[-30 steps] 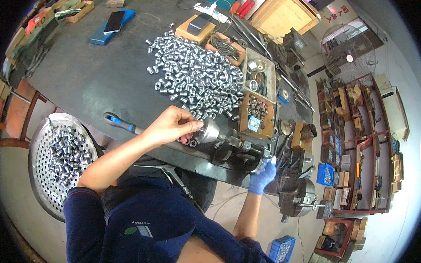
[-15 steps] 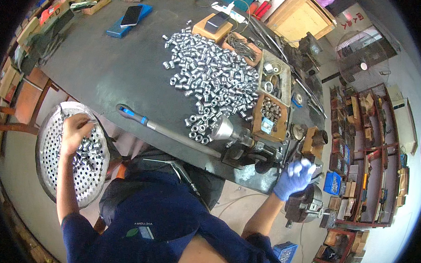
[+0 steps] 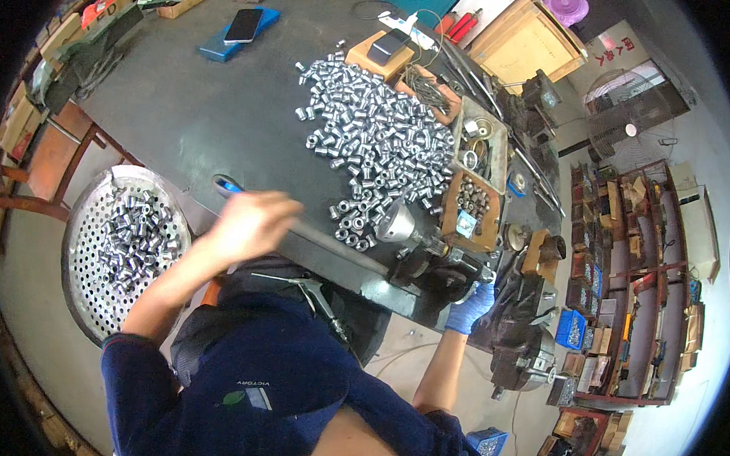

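My bare left hand [image 3: 255,225] is over the front edge of the bench, in front of a long tool with a blue-and-black handle [image 3: 227,186]. Motion smears its fingers, so what they hold, if anything, does not show. In a blue glove, my right hand [image 3: 470,307] is closed at the rear end of a small bench machine [image 3: 429,262]; the part it grips is hidden. The machine's silver cone-shaped chuck [image 3: 396,222] points at a large pile of shiny metal fittings [image 3: 377,131]. More such fittings [image 3: 139,238] lie in a round perforated metal pan [image 3: 85,285] at my left.
Beyond the machine stand a wooden box of small parts [image 3: 483,233] and a tray of rings [image 3: 498,164]. A phone [image 3: 243,25] rests on a blue box. A dark chuck-like machine [image 3: 522,357] is right of my gloved hand, near shelves [image 3: 648,281]. An air gun [image 3: 317,299] lies by my lap.
My left hand has moved right, from above the pan to the bench edge. The gloved right hand has moved left onto the rear of the bench machine. The whole view has shifted slightly.
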`<act>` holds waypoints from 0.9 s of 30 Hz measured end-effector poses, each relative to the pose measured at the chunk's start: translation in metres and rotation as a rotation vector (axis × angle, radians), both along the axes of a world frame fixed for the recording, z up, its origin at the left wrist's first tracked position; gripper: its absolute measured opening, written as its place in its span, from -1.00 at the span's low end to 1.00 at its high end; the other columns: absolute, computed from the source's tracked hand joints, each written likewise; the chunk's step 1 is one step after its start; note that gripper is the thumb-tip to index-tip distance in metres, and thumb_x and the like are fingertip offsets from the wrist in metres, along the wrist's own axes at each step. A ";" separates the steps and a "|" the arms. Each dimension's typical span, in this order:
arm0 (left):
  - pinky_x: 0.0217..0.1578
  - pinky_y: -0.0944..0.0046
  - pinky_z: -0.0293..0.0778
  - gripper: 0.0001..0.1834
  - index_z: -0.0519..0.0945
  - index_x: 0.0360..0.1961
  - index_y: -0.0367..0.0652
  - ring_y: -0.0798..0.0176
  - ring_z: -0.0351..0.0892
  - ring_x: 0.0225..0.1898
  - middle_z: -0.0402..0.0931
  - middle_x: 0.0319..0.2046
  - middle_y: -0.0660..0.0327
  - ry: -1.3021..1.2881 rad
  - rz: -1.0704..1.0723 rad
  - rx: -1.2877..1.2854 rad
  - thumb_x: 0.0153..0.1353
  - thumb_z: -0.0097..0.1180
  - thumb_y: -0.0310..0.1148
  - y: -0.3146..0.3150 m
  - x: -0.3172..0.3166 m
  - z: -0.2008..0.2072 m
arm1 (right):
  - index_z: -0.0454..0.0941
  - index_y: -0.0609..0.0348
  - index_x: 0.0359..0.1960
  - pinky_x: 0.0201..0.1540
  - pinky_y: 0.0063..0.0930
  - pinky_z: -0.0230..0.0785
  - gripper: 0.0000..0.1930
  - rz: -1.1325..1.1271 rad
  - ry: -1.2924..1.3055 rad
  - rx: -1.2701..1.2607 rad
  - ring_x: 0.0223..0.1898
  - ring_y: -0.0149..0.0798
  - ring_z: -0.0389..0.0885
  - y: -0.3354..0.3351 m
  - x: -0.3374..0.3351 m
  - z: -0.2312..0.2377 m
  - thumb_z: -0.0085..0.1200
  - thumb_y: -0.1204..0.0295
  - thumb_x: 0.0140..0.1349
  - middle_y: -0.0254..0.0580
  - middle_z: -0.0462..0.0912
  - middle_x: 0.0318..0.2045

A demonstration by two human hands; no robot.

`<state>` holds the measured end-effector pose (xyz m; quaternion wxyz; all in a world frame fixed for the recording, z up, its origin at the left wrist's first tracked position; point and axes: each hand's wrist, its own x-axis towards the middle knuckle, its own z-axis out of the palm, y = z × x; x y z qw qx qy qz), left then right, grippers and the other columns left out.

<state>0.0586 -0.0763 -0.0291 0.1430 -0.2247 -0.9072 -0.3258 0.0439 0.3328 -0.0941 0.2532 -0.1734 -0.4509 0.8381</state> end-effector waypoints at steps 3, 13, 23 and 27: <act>-0.43 0.09 0.42 -0.74 0.53 -0.28 -0.13 0.00 0.50 -0.46 0.46 -0.51 0.11 0.011 -0.179 -0.168 -0.08 0.11 -0.39 0.044 -0.042 -0.042 | 0.46 0.31 -0.27 -0.67 -0.69 0.23 -0.65 0.120 0.035 0.020 -0.67 -0.54 0.39 0.015 0.006 -0.009 0.01 0.20 0.16 -0.30 0.52 -0.54; -0.46 0.20 0.43 -0.76 0.44 -0.31 -0.15 0.17 0.54 -0.51 0.50 -0.52 0.17 -0.363 -0.163 -0.028 -0.07 0.13 -0.45 0.050 -0.068 -0.067 | 0.49 0.16 -0.29 -0.42 -0.56 0.42 -0.72 0.445 0.140 -0.116 -0.55 -0.45 0.51 0.037 0.022 -0.021 -0.03 0.20 0.18 -0.30 0.59 -0.46; -0.41 0.44 0.45 -0.81 0.48 -0.25 -0.40 0.39 0.53 -0.46 0.53 -0.47 0.16 -0.748 -0.484 1.010 0.06 0.08 -0.61 0.074 -0.056 0.006 | 0.45 0.23 -0.13 -0.02 -0.27 0.35 -0.63 0.288 0.020 -0.073 -0.14 -0.18 0.50 0.031 0.021 -0.019 -0.08 0.18 0.19 -0.12 0.53 -0.16; -0.39 0.43 0.45 -0.82 0.51 -0.28 -0.40 0.40 0.53 -0.47 0.55 -0.47 0.15 -0.742 -0.480 0.917 0.03 0.08 -0.63 0.075 -0.061 0.009 | 0.46 0.22 -0.16 -0.16 -0.38 0.41 -0.65 0.332 0.084 -0.079 -0.28 -0.27 0.54 0.028 0.022 -0.014 -0.08 0.19 0.20 -0.18 0.57 -0.28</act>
